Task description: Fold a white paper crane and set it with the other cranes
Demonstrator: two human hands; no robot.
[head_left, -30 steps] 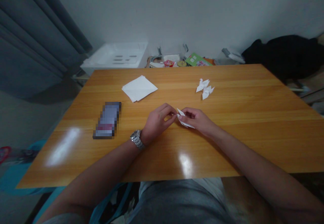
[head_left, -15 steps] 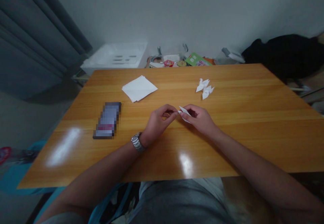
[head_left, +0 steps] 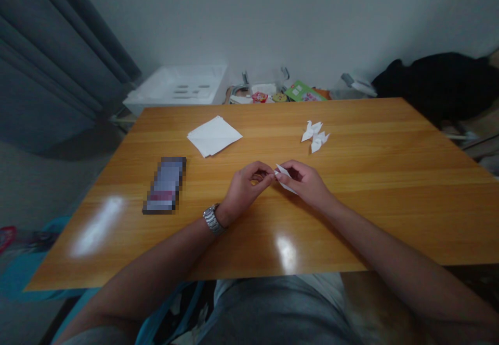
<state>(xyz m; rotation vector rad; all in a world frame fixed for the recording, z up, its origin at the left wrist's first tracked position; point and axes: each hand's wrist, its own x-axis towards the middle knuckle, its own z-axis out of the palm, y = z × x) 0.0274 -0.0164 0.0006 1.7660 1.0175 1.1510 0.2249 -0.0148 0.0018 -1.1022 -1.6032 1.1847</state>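
Over the middle of the wooden table, a small folded white paper (head_left: 287, 180) is held between my hands. My right hand (head_left: 306, 181) grips its body between thumb and fingers, hiding part of it. With thumb and forefinger pinched, my left hand (head_left: 249, 184) holds the paper's left tip; a silver watch (head_left: 212, 219) is on that wrist. Two folded paper birds (head_left: 318, 141) lie close together beyond my right hand. A stack of white paper sheets (head_left: 214, 136) rests beyond my left hand.
A phone (head_left: 165, 185), its screen blurred out, lies left of my left hand. Behind the table's far edge stand a white foam box (head_left: 187, 82) and a green packet (head_left: 304, 92) among clutter. Something black (head_left: 436, 82) is at the back right.
The folded paper tilts slightly, its lower corner reaching a little further down and right. Both hands stay almost in place, still pinching it.
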